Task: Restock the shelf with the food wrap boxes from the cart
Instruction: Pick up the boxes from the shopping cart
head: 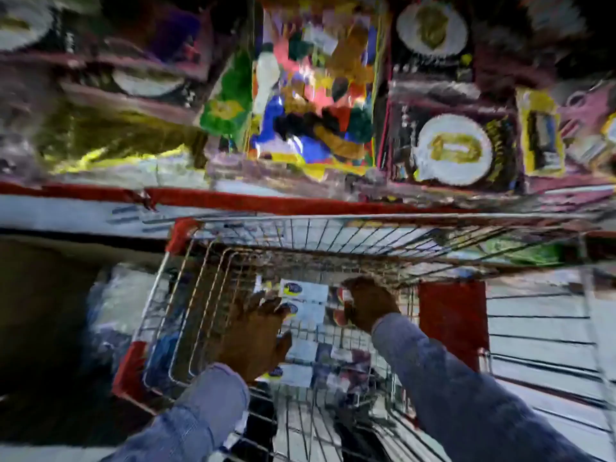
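The picture is heavily blurred. A wire shopping cart (186, 295) with red corners stands below me, and several long white food wrap boxes (305, 291) with blue and yellow logos lie in its basket. My left hand (256, 338) reaches down into the cart with fingers spread, its fingertips at the left ends of the top boxes. My right hand (370, 305) curls around the right end of the same boxes, near their red printed ends. More boxes (296, 373) lie lower in the basket, partly hidden by my left hand. Both sleeves are blue.
A shelf with a red front edge (266, 203) runs across just beyond the cart. It holds colourful packs (313, 95) and dark boxes showing white plates (455, 150). A second wire cart (540, 328) stands to the right. Dark floor lies to the left.
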Available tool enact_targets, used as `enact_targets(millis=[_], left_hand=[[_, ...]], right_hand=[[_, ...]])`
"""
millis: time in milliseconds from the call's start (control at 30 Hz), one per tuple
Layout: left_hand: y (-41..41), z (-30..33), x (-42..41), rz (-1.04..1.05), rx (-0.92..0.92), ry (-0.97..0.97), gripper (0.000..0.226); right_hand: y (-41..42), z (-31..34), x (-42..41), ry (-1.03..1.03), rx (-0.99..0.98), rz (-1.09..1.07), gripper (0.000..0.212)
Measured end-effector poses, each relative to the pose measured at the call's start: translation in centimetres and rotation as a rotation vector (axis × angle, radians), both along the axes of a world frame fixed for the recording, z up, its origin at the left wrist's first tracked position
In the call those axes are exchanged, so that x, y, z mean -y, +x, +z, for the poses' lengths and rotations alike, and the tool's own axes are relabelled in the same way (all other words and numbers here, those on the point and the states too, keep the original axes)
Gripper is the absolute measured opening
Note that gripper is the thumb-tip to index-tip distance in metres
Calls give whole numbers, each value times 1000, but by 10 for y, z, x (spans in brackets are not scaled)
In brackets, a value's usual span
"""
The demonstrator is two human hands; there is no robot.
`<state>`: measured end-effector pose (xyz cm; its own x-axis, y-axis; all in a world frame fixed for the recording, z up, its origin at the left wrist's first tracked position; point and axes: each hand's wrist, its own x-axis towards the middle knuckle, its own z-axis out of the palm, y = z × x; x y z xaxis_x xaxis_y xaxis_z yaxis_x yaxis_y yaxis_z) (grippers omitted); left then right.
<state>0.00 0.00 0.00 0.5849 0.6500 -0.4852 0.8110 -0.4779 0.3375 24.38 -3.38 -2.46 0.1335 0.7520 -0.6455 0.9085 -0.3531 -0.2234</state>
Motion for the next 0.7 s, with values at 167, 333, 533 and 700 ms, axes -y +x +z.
enact_targets(millis=[167, 333, 533, 700], left_hand=[[7, -55, -14, -94, 51, 49, 44], [18, -85, -21, -214, 21, 69, 33], [36, -115, -20, -319, -38, 43, 36], [50, -137, -18, -368, -131, 76, 64]], right_hand=[[0, -66, -25, 27, -27, 94, 50], [3, -106, -38, -53, -68, 294, 72], [19, -108, -49, 44, -64, 367, 66], [26, -88, -48, 152, 2, 254, 66]])
